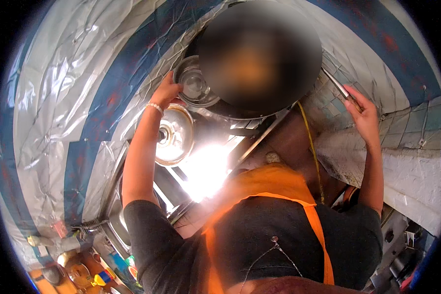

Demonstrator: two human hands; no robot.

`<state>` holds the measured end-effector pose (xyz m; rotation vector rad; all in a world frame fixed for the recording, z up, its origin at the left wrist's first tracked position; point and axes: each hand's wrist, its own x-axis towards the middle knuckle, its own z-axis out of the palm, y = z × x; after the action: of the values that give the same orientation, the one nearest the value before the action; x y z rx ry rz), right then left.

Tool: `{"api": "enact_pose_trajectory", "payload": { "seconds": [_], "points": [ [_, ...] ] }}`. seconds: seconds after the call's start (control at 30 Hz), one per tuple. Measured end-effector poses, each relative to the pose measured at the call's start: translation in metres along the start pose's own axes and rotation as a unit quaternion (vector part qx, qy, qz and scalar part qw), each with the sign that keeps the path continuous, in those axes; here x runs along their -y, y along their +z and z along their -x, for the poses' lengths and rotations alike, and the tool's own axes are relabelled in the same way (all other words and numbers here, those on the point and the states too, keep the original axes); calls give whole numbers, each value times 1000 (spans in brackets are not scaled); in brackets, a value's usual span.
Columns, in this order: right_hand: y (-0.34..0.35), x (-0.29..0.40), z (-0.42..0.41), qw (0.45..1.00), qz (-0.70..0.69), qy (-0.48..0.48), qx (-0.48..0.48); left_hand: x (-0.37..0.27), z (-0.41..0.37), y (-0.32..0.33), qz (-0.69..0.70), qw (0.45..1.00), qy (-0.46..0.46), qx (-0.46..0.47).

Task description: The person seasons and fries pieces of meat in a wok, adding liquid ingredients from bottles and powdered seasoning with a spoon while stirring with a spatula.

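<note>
My left hand grips the rim of a round, shiny bowl, tilted beside a large dark cooking pot. A blurred oval covers most of that pot and part of the bowl, so their contents cannot be made out. In my right hand is the brown handle of a long metal utensil. Its far end runs under the blur and is hidden. Below my left hand sits a smaller pot with a metal lid, partly behind my wrist.
Strong glare washes out the stove top. A yellow hose hangs in front of the stove. Striped plastic sheeting lines the wall. A whitewashed ledge is at right. Kitchen goods, including a yellow-and-blue bottle, stand at lower left.
</note>
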<state>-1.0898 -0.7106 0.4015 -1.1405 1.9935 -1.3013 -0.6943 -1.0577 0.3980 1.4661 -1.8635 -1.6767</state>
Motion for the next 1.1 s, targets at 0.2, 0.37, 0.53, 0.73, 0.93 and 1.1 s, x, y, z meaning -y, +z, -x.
{"api": "enact_pose_trajectory", "payload": {
  "seconds": [0.2,0.37,0.53,0.73,0.93,1.1],
  "points": [
    [-24,-15,26,998,7,55,-26,-18,-79,-3,-182,982,-16,-53],
    [-25,-7,42,989,33,135,-54,-52,-159,18,-286,946,51,-144],
    [-24,-8,47,989,27,126,-78,-62,-233,57,-376,851,235,-280],
    [-26,-12,50,988,8,127,-90,-92,-235,143,-288,839,376,-268],
    [-33,-10,45,986,-13,122,-109,-101,-179,150,-271,838,430,-196],
    [-22,-5,18,983,131,-65,-109,-90,-126,84,-237,823,451,-251]
  ]
}}
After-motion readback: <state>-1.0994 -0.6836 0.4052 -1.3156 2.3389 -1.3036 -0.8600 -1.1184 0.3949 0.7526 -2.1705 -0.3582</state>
